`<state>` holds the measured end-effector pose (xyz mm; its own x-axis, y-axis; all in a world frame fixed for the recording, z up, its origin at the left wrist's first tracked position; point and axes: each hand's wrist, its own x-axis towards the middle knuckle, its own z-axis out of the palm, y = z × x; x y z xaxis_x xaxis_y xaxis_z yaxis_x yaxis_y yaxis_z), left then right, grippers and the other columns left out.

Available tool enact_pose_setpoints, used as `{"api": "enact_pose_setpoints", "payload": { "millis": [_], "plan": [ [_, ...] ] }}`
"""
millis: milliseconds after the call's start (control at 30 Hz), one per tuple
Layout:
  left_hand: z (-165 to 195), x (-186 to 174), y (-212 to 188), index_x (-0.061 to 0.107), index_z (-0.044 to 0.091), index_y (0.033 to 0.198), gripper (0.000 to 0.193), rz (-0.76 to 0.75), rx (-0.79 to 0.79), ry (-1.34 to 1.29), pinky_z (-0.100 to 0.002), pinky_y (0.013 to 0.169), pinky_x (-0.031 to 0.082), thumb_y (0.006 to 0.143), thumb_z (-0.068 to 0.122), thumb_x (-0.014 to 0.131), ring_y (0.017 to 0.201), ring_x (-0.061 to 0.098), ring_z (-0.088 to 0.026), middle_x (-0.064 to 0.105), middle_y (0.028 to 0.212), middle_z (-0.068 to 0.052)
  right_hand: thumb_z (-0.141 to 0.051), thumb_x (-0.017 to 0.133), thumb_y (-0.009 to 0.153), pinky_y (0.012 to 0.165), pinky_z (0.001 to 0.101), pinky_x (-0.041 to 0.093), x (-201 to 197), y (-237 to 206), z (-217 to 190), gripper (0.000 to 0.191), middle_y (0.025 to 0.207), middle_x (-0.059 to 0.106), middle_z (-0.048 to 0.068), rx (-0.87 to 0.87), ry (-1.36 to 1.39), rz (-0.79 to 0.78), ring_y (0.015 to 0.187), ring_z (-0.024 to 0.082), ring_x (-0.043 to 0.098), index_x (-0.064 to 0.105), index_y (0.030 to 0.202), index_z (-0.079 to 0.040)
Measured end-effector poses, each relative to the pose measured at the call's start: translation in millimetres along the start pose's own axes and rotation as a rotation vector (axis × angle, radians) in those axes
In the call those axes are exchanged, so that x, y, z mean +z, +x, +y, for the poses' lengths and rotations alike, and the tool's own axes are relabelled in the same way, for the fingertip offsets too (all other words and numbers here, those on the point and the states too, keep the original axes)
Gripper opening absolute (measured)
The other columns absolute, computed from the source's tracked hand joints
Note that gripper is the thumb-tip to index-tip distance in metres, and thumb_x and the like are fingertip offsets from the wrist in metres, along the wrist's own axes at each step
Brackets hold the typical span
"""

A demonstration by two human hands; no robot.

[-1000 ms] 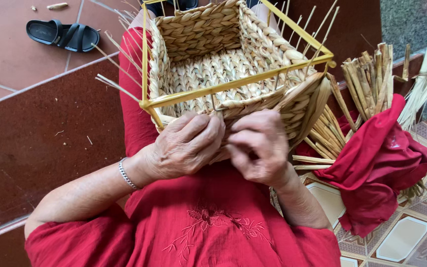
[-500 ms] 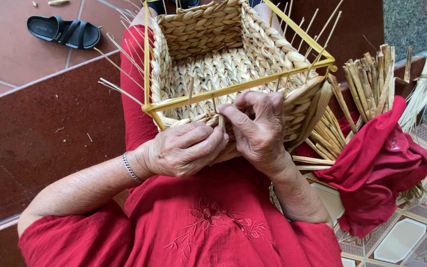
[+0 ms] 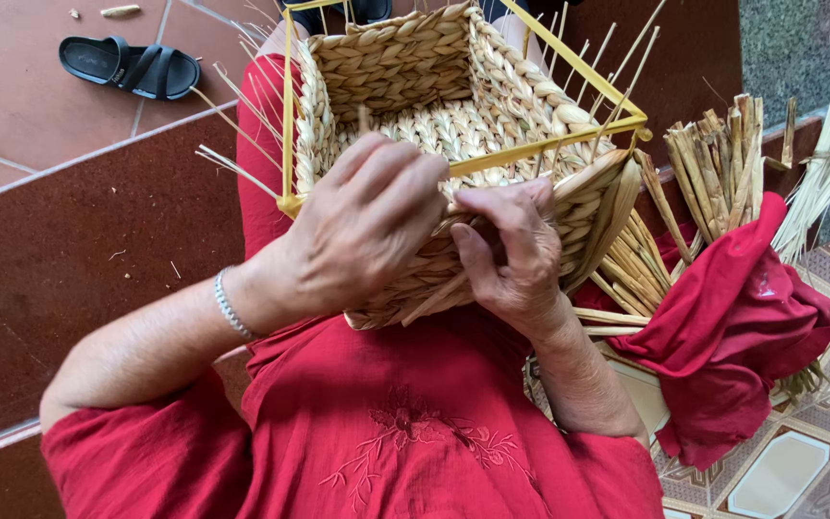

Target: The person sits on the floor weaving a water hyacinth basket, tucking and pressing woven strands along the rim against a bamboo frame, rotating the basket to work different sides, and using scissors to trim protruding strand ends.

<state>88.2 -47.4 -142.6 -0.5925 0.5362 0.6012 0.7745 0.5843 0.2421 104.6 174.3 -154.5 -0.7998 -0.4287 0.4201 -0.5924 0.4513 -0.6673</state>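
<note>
Setting: a floor of dark red-brown tiles (image 3: 79, 250), with patterned tiles at the lower right. A black sandal (image 3: 129, 65) lies at the upper left, well apart from the work.

Work item: a rectangular woven basket (image 3: 434, 125) of pale twisted fibre, built around a yellow metal frame (image 3: 549, 144), rests on the person's lap against the red garment (image 3: 405, 423). Thin upright stakes (image 3: 617, 67) project above the rim on the far and right sides.

Change since the earlier views: the left hand (image 3: 362, 226) has risen from below the near wall to lie over the near rim, covering the frame corner. Its fingers are curled together and pressed down on the weave. The right hand (image 3: 511, 255) stays at the near wall, thumb and fingers pinching a flat fibre strand (image 3: 444, 293) against it. Judged from this, the weave is being held firm at the rim while the strand is worked along the near wall.

Clearances: the near wall is crowded by both hands. To the right, a bundle of fibre strips (image 3: 713, 163) wrapped in red cloth (image 3: 742, 327) sits just beside the basket. The left side, over the tiles, offers open room.
</note>
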Motion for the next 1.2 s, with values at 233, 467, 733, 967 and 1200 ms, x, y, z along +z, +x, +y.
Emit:
{"api": "enact_pose_setpoints", "payload": {
  "millis": [233,467,733,967,1200],
  "plan": [
    [5,6,15,0.057,-0.001,0.098,0.019,-0.037,-0.145,-0.219,-0.037,0.077,0.053,0.088,0.004,0.072,0.093,0.056,-0.028,0.058,0.101,-0.015,0.000,0.079,0.094,0.092,0.0365,0.044,-10,-8,-3,0.029,0.116,0.068,0.006,-0.083,-0.185,-0.026,0.099,0.023,0.058,0.073,0.121,-0.008],
    [-42,0,30,0.053,0.001,0.110,0.023,-0.100,-0.571,-0.854,-0.028,0.071,0.063,0.102,0.014,0.070,0.086,0.074,-0.013,0.069,0.095,-0.004,-0.005,0.079,0.095,0.092,0.0374,0.043,-6,-8,3,0.029,0.114,0.065,0.002,-0.064,-0.353,-0.024,0.100,0.023,0.053,0.073,0.123,-0.010],
    [-91,35,28,0.068,0.004,0.127,0.031,-0.765,-0.478,-1.269,-0.027,0.075,0.064,0.097,0.013,0.068,0.090,0.075,-0.013,0.078,0.102,-0.006,-0.021,0.073,0.100,0.097,0.0436,0.037,10,-15,3,0.023,0.118,0.059,0.005,0.028,-0.476,-0.089,0.107,0.028,0.048,0.071,0.121,-0.010],
    [-87,54,7,0.071,0.001,0.116,0.027,-0.838,-0.764,-1.377,-0.029,0.067,0.065,0.092,0.011,0.072,0.074,0.075,-0.013,0.079,0.090,-0.009,-0.022,0.072,0.101,0.099,0.0438,0.037,32,-24,-2,0.026,0.118,0.058,0.006,0.040,-0.483,-0.083,0.108,0.028,0.048,0.070,0.124,-0.011],
    [-88,51,5,0.079,0.006,0.107,0.019,-0.949,-0.732,-1.249,-0.028,0.064,0.063,0.089,0.011,0.074,0.070,0.073,-0.012,0.080,0.086,-0.006,-0.012,0.078,0.100,0.104,0.0358,0.040,26,-33,-4,0.027,0.138,0.060,0.003,0.003,-0.314,-0.031,0.116,0.025,0.049,0.072,0.125,-0.021]
  ]
}}
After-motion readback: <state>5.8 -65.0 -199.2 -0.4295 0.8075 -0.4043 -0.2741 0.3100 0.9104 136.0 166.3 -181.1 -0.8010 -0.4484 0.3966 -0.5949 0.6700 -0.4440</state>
